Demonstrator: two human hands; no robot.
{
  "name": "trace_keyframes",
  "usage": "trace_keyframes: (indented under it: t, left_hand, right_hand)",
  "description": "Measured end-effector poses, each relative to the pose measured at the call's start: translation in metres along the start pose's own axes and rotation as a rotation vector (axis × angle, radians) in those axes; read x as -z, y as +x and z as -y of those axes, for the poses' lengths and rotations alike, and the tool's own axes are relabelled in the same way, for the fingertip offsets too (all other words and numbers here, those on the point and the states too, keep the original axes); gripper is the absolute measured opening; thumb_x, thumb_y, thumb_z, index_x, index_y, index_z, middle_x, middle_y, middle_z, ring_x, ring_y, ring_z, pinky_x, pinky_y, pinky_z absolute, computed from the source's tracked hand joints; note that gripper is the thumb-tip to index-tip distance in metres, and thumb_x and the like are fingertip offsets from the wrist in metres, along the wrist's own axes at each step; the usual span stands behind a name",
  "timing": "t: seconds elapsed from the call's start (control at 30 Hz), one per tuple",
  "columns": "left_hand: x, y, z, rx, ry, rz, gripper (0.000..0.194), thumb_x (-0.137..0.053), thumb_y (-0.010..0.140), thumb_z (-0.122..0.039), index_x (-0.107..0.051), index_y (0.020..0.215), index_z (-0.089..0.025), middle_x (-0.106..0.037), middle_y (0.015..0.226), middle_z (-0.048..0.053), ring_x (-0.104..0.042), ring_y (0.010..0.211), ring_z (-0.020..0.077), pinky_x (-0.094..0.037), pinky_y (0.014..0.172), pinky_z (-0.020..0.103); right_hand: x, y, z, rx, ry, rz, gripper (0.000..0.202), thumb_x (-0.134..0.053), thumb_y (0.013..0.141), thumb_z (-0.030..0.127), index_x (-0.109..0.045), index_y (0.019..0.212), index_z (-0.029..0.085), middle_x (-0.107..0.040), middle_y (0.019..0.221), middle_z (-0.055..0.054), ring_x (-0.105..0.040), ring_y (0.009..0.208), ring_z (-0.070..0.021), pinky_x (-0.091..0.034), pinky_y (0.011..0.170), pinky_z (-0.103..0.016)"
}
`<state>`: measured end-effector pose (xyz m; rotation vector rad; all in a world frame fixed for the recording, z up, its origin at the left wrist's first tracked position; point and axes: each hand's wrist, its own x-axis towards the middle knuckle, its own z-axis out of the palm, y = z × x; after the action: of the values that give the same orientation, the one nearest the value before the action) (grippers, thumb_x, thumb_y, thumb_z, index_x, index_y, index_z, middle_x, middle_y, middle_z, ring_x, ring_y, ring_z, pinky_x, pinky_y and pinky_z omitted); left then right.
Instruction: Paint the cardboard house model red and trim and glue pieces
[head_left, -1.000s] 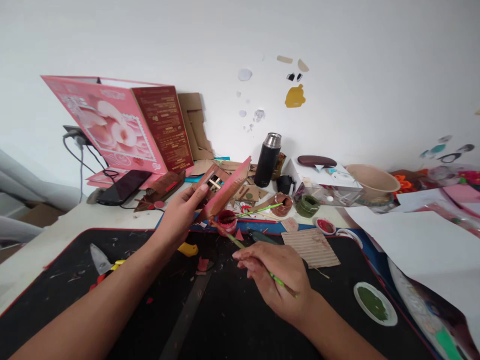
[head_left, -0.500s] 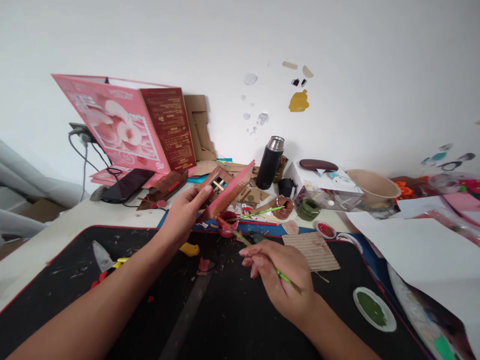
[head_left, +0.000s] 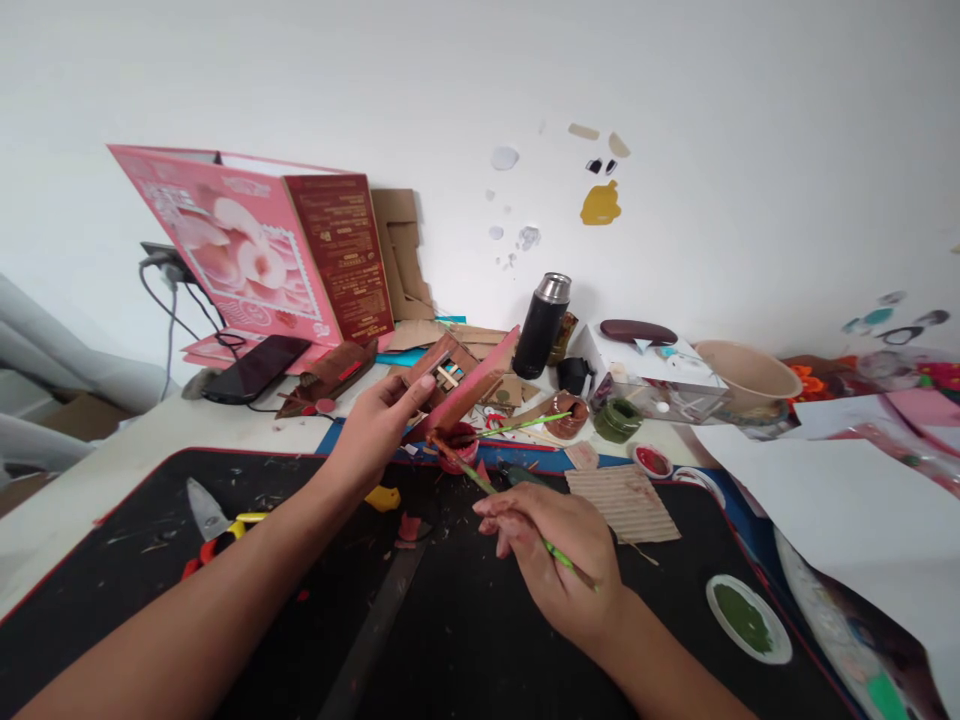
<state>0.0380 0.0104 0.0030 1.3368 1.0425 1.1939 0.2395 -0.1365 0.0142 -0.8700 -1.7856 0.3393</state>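
Observation:
My left hand (head_left: 384, 415) is closed on a small model house (head_left: 466, 385) with a brown wall, a window and a pink-and-brown roof panel, tilted above the desk. Between the fingers of my right hand (head_left: 551, 540) is a green-handled brush (head_left: 480, 481); its tip touches or nearly touches the lower edge of the roof panel. Just below stands a small red paint jar (head_left: 459, 455), partly hidden, with a second green brush (head_left: 517, 427) leaning out of it. A brown jar (head_left: 568, 415) and a green jar (head_left: 617, 420) stand to the right.
Scissors (head_left: 214, 520) and a ruler (head_left: 375, 625) lie on the black mat (head_left: 465, 640). Corrugated cardboard (head_left: 624, 502) and a lid of green paint (head_left: 748, 617) are at the right. Behind stand a black flask (head_left: 541, 325), a pink box (head_left: 255, 250) and a beige bowl (head_left: 750, 372).
The house has shifted slightly right in my left hand. My right hand has moved a little left, bringing the brush tip up to the roof panel's lower edge.

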Motion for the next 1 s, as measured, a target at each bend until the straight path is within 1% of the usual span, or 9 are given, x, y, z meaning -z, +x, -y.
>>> trace_keyframes:
  t: [0.07, 0.17, 0.23, 0.37, 0.53, 0.6, 0.73, 0.83, 1.0]
  left_hand:
    - [-0.0004, -0.0008, -0.0016, -0.004, 0.015, 0.001, 0.058, -0.084, 0.08, -0.076, -0.078, 0.089, -0.018, -0.078, 0.088, 0.006, -0.067, 0.08, 0.022, -0.049, 0.074, 0.032]
    - [-0.0016, -0.0022, -0.0047, 0.004, 0.014, -0.005, 0.06, -0.085, 0.078, -0.077, -0.077, 0.088, -0.018, -0.076, 0.086, 0.005, -0.065, 0.077, 0.0214, -0.048, 0.07, 0.031]
    - [-0.0022, -0.0028, -0.0058, 0.008, 0.019, 0.001, 0.062, -0.085, 0.077, -0.078, -0.077, 0.088, -0.018, -0.077, 0.087, 0.006, -0.066, 0.078, 0.0222, -0.048, 0.071, 0.032]
    - [-0.0018, -0.002, -0.0044, 0.004, 0.057, 0.005, 0.065, -0.083, 0.078, -0.08, -0.078, 0.091, -0.017, -0.079, 0.089, 0.008, -0.068, 0.083, 0.0243, -0.049, 0.073, 0.032]
    - [-0.0019, -0.0017, -0.004, 0.026, 0.027, -0.015, 0.063, -0.086, 0.076, -0.079, -0.078, 0.091, -0.018, -0.079, 0.091, 0.006, -0.068, 0.08, 0.0228, -0.049, 0.07, 0.031]
    - [-0.0024, -0.002, -0.0051, 0.029, 0.011, -0.012, 0.063, -0.087, 0.074, -0.079, -0.078, 0.09, -0.018, -0.08, 0.09, 0.006, -0.068, 0.08, 0.0226, -0.049, 0.07, 0.031]
    - [-0.0031, -0.002, -0.0066, 0.034, 0.013, -0.005, 0.064, -0.086, 0.074, -0.08, -0.077, 0.087, -0.018, -0.079, 0.088, 0.007, -0.067, 0.079, 0.0223, -0.049, 0.069, 0.031]
    - [-0.0034, -0.0018, -0.0068, 0.022, 0.037, -0.012, 0.068, -0.085, 0.072, -0.083, -0.077, 0.088, -0.017, -0.078, 0.089, 0.008, -0.067, 0.081, 0.0235, -0.048, 0.069, 0.031]
    - [-0.004, -0.0025, -0.0068, 0.058, 0.036, -0.022, 0.068, -0.086, 0.069, -0.084, -0.076, 0.085, -0.018, -0.078, 0.087, 0.008, -0.067, 0.078, 0.0237, -0.049, 0.066, 0.031]
  right_hand:
    - [0.0011, 0.0001, 0.0, -0.015, 0.0, -0.013, 0.026, -0.052, 0.118, 0.026, -0.077, 0.113, 0.019, -0.081, 0.079, -0.004, -0.081, 0.066, -0.0174, -0.066, 0.063, -0.028]
    - [0.0023, -0.0001, 0.0002, -0.055, 0.005, -0.048, 0.026, -0.052, 0.117, 0.025, -0.077, 0.111, 0.019, -0.083, 0.084, -0.005, -0.079, 0.062, -0.0163, -0.064, 0.058, -0.027]
    - [0.0014, -0.0004, 0.0003, -0.064, 0.008, -0.046, 0.025, -0.053, 0.116, 0.024, -0.077, 0.11, 0.019, -0.083, 0.081, -0.005, -0.079, 0.062, -0.0164, -0.064, 0.058, -0.027]
    - [-0.0022, -0.0006, 0.0001, -0.034, 0.008, -0.005, 0.024, -0.055, 0.115, 0.022, -0.078, 0.111, 0.017, -0.08, 0.076, -0.004, -0.08, 0.064, -0.0167, -0.065, 0.064, -0.027]
    - [-0.0019, -0.0011, -0.0018, -0.077, 0.024, -0.055, 0.025, -0.054, 0.116, 0.022, -0.078, 0.109, 0.017, -0.083, 0.083, -0.005, -0.078, 0.061, -0.0148, -0.062, 0.059, -0.025]
    - [-0.0017, -0.0014, -0.0022, -0.086, 0.028, -0.059, 0.025, -0.054, 0.116, 0.022, -0.078, 0.109, 0.017, -0.082, 0.082, -0.005, -0.078, 0.061, -0.0147, -0.061, 0.058, -0.024]
    - [-0.0029, -0.0015, -0.0024, -0.056, 0.023, -0.048, 0.024, -0.056, 0.115, 0.022, -0.078, 0.108, 0.017, -0.081, 0.079, -0.005, -0.078, 0.06, -0.0151, -0.061, 0.06, -0.025]
    - [-0.0039, -0.0019, -0.002, -0.087, 0.033, -0.075, 0.026, -0.054, 0.116, 0.021, -0.078, 0.105, 0.017, -0.081, 0.079, -0.004, -0.075, 0.056, -0.0135, -0.06, 0.057, -0.024]
    - [-0.0041, -0.0026, -0.0012, -0.092, 0.057, -0.044, 0.025, -0.055, 0.116, 0.023, -0.079, 0.11, 0.016, -0.082, 0.082, -0.005, -0.079, 0.063, -0.0155, -0.063, 0.062, -0.026]
